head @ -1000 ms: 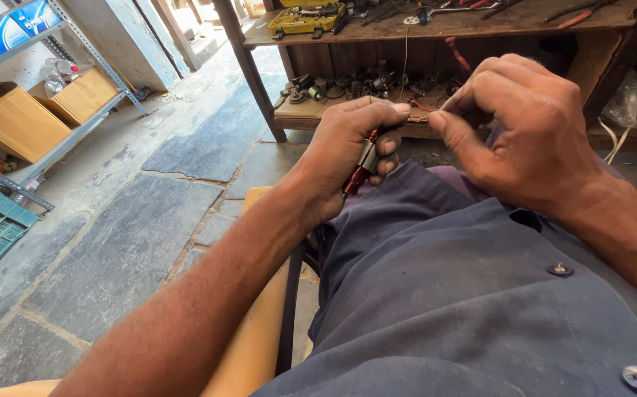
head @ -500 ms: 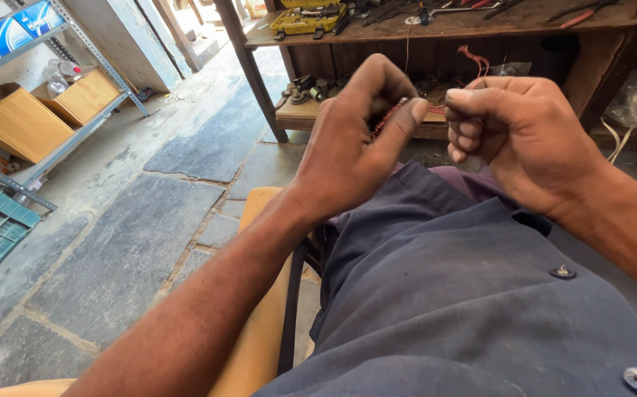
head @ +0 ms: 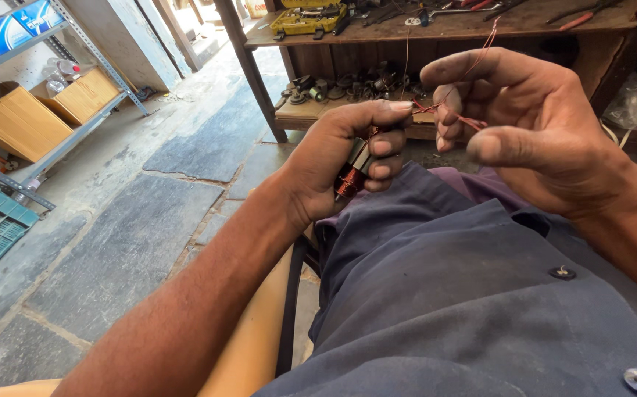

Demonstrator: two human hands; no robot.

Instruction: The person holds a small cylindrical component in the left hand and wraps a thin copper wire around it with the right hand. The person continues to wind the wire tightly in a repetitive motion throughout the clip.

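1. Head view looks down at two bare hands over a lap in grey cloth [head: 436, 294].
2. The left hand [head: 333, 165] is closed around a small motor part [head: 353, 170]. The part has shiny metal on top and red-brown wire wound at the bottom. It sits in the palm, with the fingers curled over it.
3. The right hand [head: 531, 125] is higher and just beside the left hand. Its fingers pinch a thin copper wire [head: 459, 116]. The pointer finger sticks out to the left and the thumb points toward the camera.
4. The wire runs from the right hand down toward the motor part. Another bit of it goes up past the pointer finger.
5. Both hands are above the lap, near the front edge of a wooden bench [head: 465, 29].
6. A yellow tool case [head: 307, 16] sits near the left end of the bench top, with hand tools beside it.
7. Small dark parts [head: 348, 81] lie on the low shelf under the bench.
8. Cardboard boxes [head: 17, 121] sit on a metal rack at the left.
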